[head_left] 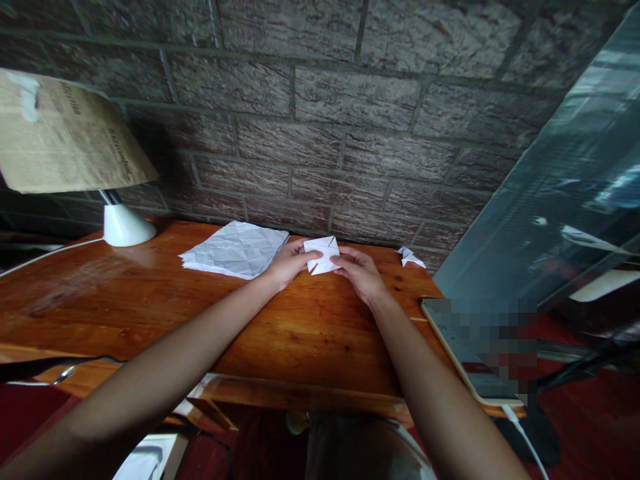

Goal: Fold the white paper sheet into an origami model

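A small folded piece of white paper (323,248) is held between both hands above the wooden table (310,340). Slits show at its upper right corner and lower edge. My left hand (291,263) pinches its left side, thumb lying across the front. On the right side, my right hand (361,270) grips it with the thumb in front and the fingers behind. Just left of my left hand lies a stack of creased white paper sheets (237,250). A small folded white paper figure (411,257) rests at the table's back right.
A lamp with a paper-covered shade (70,137) and white base (127,225) stands at the back left. A tablet (475,353) with a white cable (523,433) lies along the right edge. Behind the table rises a brick wall (320,133).
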